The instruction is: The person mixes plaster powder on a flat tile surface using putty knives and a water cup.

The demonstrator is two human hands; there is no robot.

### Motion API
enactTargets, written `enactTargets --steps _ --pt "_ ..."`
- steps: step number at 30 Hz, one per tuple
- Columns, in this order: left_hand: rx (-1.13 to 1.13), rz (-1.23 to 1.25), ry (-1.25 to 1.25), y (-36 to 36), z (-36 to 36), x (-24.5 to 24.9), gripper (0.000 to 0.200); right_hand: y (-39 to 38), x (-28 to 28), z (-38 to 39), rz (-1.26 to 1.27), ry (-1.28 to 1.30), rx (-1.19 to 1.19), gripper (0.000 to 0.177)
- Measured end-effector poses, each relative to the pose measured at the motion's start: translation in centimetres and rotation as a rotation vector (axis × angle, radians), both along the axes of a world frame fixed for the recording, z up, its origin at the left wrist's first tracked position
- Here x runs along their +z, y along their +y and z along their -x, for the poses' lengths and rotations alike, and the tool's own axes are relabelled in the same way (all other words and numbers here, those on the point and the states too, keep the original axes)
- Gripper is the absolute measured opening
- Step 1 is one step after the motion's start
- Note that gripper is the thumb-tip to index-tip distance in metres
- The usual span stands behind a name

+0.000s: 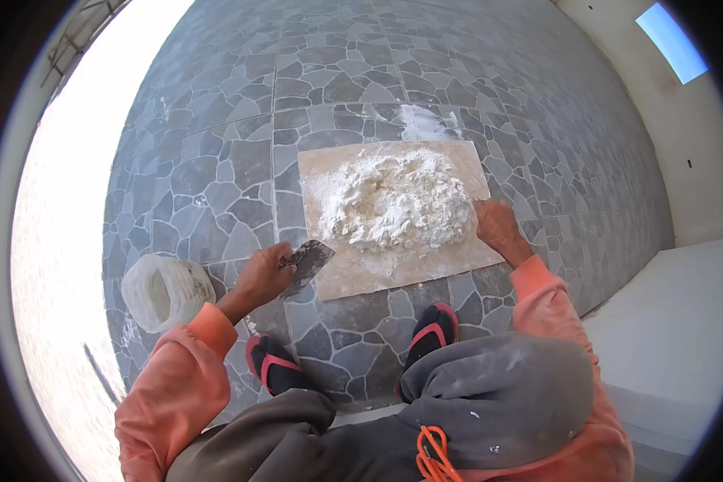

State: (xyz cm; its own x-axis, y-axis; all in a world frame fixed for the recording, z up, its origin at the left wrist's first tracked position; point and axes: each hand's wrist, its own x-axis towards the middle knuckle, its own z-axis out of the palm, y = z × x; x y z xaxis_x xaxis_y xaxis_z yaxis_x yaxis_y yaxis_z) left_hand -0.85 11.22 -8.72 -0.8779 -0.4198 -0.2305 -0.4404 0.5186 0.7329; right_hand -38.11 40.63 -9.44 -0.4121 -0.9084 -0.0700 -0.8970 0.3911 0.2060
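Note:
My left hand (263, 279) is closed round a putty knife (307, 263), whose broad, dark-stained blade reaches the left edge of a beige board (361, 277). The board lies slightly turned on the floor in front of my feet. Heaped on it is a mound of white powder (398, 197), lumpy, with a shallow hollow left of its middle. My right hand (500, 228) is at the board's right edge, its fingers curled against the rim; the fingertips are partly hidden.
A whitish plastic container (165, 294) stands left of my left hand. The floor (217, 185) has a grey stone pattern, with a white powder smear (427, 123) beyond the board. My sandalled feet (277, 365) are near the board's front edge. A pale wall (631, 120) rises at the right.

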Motion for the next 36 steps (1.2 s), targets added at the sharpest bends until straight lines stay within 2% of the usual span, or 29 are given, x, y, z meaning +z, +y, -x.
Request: enactTargets --steps 2,5,6,9,12,16,17,21,24,27,29,32,35,36 --pt "0.011 0.019 -0.038 -0.4 -0.2 -0.2 0.019 -0.1 -1.5 -0.2 -0.020 -0.004 -0.115 0.013" --pt "0.063 0.095 0.009 -0.4 -1.1 -1.2 0.020 -0.1 -4.9 -0.4 -0.090 -0.062 0.061 0.014" --pt "0.100 0.091 0.028 -0.2 -1.6 -1.7 0.019 -0.4 -3.9 -0.6 -0.158 -0.098 0.103 0.015" --pt "0.219 0.058 0.061 0.8 -2.5 -2.4 0.019 -0.6 -0.2 0.7 -0.056 -0.253 -0.018 0.017" --pt "0.331 0.015 0.033 2.0 -3.6 -2.6 0.020 -0.5 2.2 0.9 -0.003 -0.241 -0.204 0.021" --pt "0.439 -0.043 0.021 3.3 -4.2 -3.9 0.025 -1.3 -1.8 -0.4 -0.024 -0.352 -0.371 0.022" --pt "0.458 -0.055 0.010 3.7 -4.3 -3.9 0.026 -1.8 -2.4 -0.8 -0.003 -0.393 -0.354 0.028" --pt "0.501 -0.097 0.054 4.5 -4.7 -7.8 0.030 -3.4 -2.0 0.4 0.007 -0.509 -0.396 0.030" --pt "0.513 -0.150 0.085 4.8 -4.6 -10.1 0.034 -2.7 0.4 2.9 0.140 -0.557 -0.551 0.031" --pt "0.547 -0.192 0.122 5.2 -4.8 -12.1 0.036 -3.6 1.8 4.2 0.194 -0.513 -0.584 0.029" --pt "0.581 -0.233 0.170 5.1 -5.4 -14.2 0.036 -5.1 1.4 3.8 0.158 -0.586 -0.596 0.027" --pt "0.590 -0.146 0.062 5.0 -5.7 -15.1 0.035 -7.7 -0.5 3.2 0.168 -0.653 -0.575 0.024" --pt "0.535 -0.037 -0.129 5.9 -4.3 -11.6 0.034 -9.5 -1.1 1.8 0.168 -0.758 -0.546 0.023" --pt "0.529 0.047 -0.102 5.9 -4.7 -12.6 0.035 -9.6 -1.3 1.7 0.147 -0.735 -0.488 0.024"
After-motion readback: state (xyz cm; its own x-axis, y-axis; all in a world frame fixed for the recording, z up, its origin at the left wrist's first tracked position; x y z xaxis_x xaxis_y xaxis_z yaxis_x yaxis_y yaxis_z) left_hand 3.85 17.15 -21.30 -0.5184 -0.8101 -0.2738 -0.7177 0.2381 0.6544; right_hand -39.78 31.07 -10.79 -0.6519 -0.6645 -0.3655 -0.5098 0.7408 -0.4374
